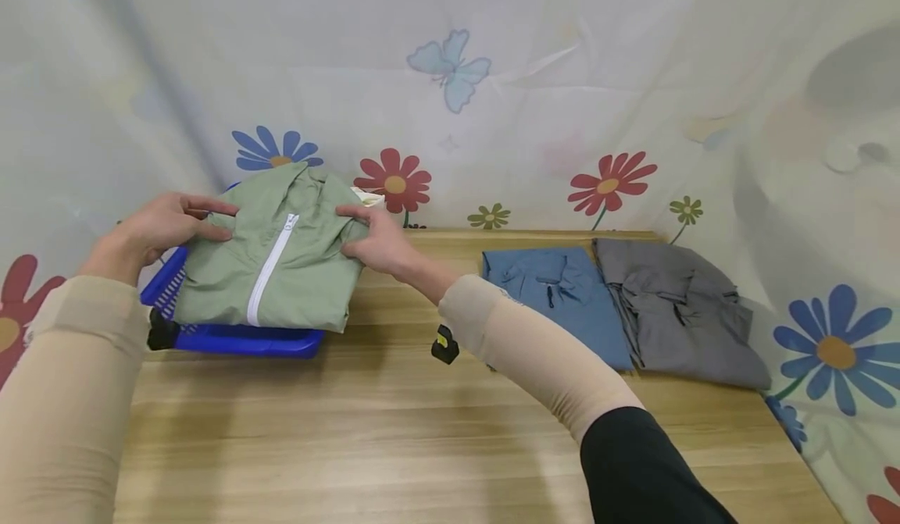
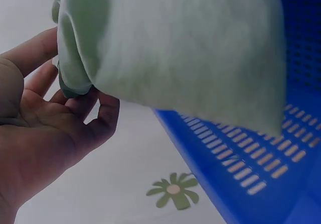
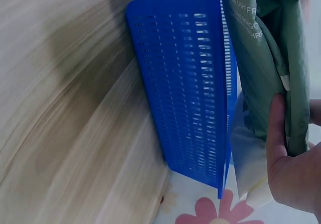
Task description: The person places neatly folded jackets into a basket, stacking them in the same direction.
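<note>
A folded light green jacket [image 1: 309, 274] with a white zipper down its front is held over a blue plastic basket [image 1: 260, 342] at the left. My left hand [image 1: 165, 227] grips its left edge; in the left wrist view the fingers curl at the cloth's corner. On the opposite edge my right hand [image 1: 383, 241] pinches the jacket, and the right wrist view shows the thumb flat along one face of the folded jacket [image 3: 268, 78]. White lettering shows on that cloth. Much of the basket's inside is hidden beneath the jacket.
A folded blue garment [image 1: 506, 270] and a folded dark grey garment [image 1: 682, 336] lie side by side on the wooden table [image 1: 394, 422] at the right. A pale plastic-looking item [image 3: 251, 169] sits by the basket's far side. Behind hangs a flowered curtain [image 1: 527, 118].
</note>
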Action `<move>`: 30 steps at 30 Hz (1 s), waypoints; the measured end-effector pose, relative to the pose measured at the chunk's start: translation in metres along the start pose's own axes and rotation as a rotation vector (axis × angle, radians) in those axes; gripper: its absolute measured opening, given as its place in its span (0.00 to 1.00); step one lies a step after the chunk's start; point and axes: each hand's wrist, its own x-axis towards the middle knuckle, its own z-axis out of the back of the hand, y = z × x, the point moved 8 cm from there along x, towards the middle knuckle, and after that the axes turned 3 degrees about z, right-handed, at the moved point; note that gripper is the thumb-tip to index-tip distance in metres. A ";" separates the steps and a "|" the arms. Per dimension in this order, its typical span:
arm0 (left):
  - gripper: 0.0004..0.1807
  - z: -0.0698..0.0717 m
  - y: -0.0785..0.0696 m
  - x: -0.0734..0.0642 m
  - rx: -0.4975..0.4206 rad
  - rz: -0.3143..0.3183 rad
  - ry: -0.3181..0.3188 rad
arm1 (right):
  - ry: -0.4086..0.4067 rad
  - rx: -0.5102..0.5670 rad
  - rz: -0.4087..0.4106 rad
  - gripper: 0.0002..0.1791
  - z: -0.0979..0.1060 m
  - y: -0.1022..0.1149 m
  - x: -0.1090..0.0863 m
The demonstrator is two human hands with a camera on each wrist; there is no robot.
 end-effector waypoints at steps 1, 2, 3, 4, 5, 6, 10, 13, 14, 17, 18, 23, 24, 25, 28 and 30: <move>0.37 0.001 0.003 0.000 0.005 0.003 0.000 | 0.000 -0.007 0.001 0.34 -0.003 0.000 0.001; 0.38 0.002 0.006 0.000 0.009 0.009 -0.002 | 0.002 -0.012 0.001 0.33 -0.006 -0.001 0.002; 0.39 0.003 0.008 -0.001 0.014 0.013 -0.003 | 0.005 -0.015 0.002 0.33 -0.008 0.000 0.003; 0.41 0.004 0.010 -0.001 0.023 0.016 -0.004 | 0.008 -0.017 0.004 0.33 -0.011 0.000 0.003; 0.41 0.005 0.012 0.000 0.035 0.016 -0.005 | 0.010 -0.022 0.007 0.33 -0.013 0.000 0.004; 0.42 0.005 0.014 0.000 0.047 0.017 -0.007 | 0.012 -0.022 0.005 0.33 -0.015 0.000 0.005; 0.43 0.008 0.017 0.003 0.075 0.020 -0.015 | 0.013 -0.036 0.008 0.34 -0.021 -0.001 0.009; 0.43 0.010 0.021 0.005 0.089 0.026 -0.018 | 0.013 -0.047 -0.010 0.34 -0.026 -0.004 0.012; 0.42 0.011 0.023 0.006 0.097 0.023 -0.021 | 0.012 -0.054 -0.019 0.34 -0.028 -0.005 0.013; 0.40 0.013 0.028 0.008 0.131 0.013 -0.037 | 0.007 -0.067 -0.046 0.34 -0.035 -0.009 0.015; 0.39 0.013 0.030 0.009 0.144 0.013 -0.044 | 0.005 -0.076 -0.052 0.35 -0.038 -0.009 0.015; 0.37 0.011 0.040 0.012 0.169 0.034 -0.045 | -0.003 -0.109 -0.067 0.35 -0.047 -0.012 0.015; 0.37 0.010 0.041 0.012 0.168 0.038 -0.038 | -0.001 -0.119 -0.065 0.35 -0.048 -0.013 0.015; 0.37 0.008 0.042 0.013 0.165 0.040 -0.032 | 0.000 -0.129 -0.066 0.36 -0.049 -0.013 0.015; 0.36 0.005 0.041 0.015 0.166 0.039 -0.010 | 0.003 -0.165 -0.078 0.36 -0.048 -0.018 0.017; 0.36 0.003 0.038 0.016 0.171 0.040 0.002 | 0.002 -0.182 -0.082 0.36 -0.045 -0.020 0.019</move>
